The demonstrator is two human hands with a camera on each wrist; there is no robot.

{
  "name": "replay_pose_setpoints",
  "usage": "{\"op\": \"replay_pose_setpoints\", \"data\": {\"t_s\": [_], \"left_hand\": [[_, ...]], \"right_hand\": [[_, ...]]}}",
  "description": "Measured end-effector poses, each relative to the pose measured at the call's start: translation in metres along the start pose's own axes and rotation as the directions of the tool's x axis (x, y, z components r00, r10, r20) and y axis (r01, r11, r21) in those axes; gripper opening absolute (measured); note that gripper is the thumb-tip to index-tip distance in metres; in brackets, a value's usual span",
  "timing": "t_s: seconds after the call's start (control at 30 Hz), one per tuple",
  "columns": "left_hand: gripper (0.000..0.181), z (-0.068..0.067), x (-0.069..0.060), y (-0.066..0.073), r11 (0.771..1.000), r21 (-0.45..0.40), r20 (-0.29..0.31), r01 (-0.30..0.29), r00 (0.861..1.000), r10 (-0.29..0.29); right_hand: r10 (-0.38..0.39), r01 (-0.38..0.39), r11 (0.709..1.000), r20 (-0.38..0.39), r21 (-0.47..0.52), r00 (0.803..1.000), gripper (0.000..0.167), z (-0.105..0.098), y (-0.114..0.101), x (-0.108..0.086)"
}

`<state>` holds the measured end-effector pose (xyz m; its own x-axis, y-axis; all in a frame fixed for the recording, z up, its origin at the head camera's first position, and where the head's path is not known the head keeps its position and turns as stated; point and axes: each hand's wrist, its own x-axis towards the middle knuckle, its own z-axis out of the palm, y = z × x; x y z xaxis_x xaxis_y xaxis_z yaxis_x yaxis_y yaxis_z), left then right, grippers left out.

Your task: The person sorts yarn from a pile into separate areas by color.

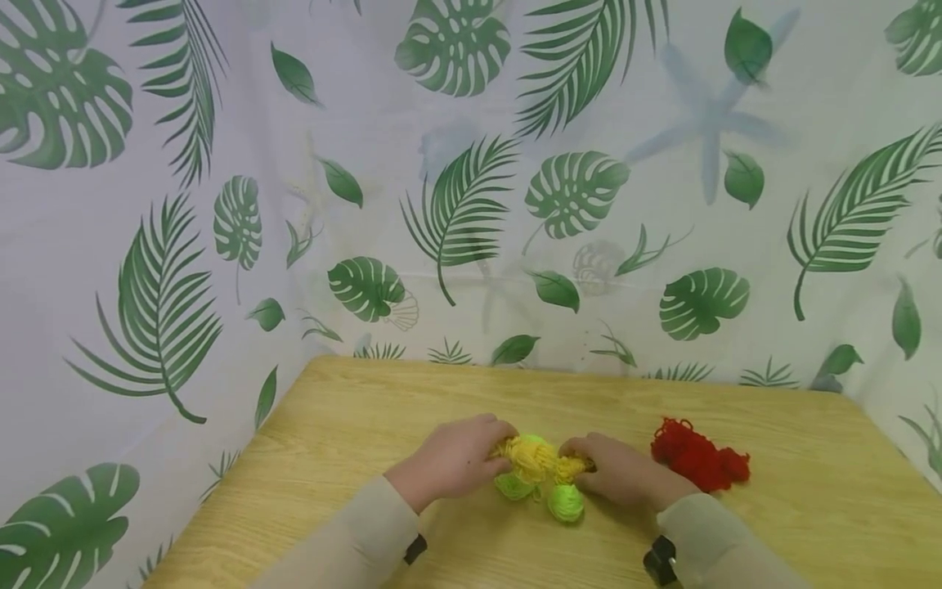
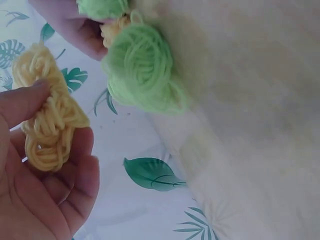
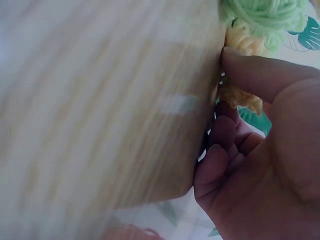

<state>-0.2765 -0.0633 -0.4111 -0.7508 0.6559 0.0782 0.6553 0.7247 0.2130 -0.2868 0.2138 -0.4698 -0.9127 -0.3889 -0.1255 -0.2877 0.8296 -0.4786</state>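
Yellow yarn (image 1: pixel 533 460) stretches between the two hands above the table. My left hand (image 1: pixel 458 460) pinches its left part; in the left wrist view this looped yellow yarn (image 2: pixel 47 117) lies between thumb and fingers. On the other side my right hand (image 1: pixel 625 473) pinches a yellow part too, and the right wrist view shows yellow yarn (image 3: pixel 247 42) by the thumb. Whether both hands hold one bundle or two, I cannot tell. Bright green yarn balls (image 1: pixel 566 503) lie below and behind the yellow, partly hidden by it.
A loose red yarn bundle (image 1: pixel 695 455) lies on the wooden table (image 1: pixel 353 409), right of the right hand. White cloth with green leaf prints (image 1: pixel 471 204) hangs behind the table and at its sides.
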Motion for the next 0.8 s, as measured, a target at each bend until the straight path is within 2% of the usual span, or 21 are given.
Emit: {"op": "replay_pose_setpoints", "data": {"t_s": [0.2, 0.43, 0.6, 0.8], "left_hand": [[0.038, -0.002, 0.03, -0.002, 0.999, 0.005, -0.031, 0.051, 0.998, -0.051], [0.037, 0.005, 0.069, -0.006, 0.996, 0.025, -0.019, 0.085, 0.996, -0.085], [0.034, 0.015, 0.1, -0.022, 0.993, 0.016, -0.017, 0.118, 0.993, -0.118], [0.031, 0.029, 0.122, -0.041, 0.986, -0.005, 0.008, 0.167, 0.986, -0.167]], "right_hand": [[-0.009, 0.009, 1.0, 0.0, 0.024, 1.0, 0.032, -0.002, 0.0, 0.0], [0.017, -0.017, 0.999, 0.003, 0.043, 1.0, 0.031, -0.005, 0.001, -0.001], [0.003, -0.003, 0.998, -0.007, 0.058, 1.0, 0.031, -0.006, 0.001, -0.001], [0.006, -0.007, 0.998, 0.012, 0.065, 1.0, 0.031, -0.004, 0.001, 0.001]]}}
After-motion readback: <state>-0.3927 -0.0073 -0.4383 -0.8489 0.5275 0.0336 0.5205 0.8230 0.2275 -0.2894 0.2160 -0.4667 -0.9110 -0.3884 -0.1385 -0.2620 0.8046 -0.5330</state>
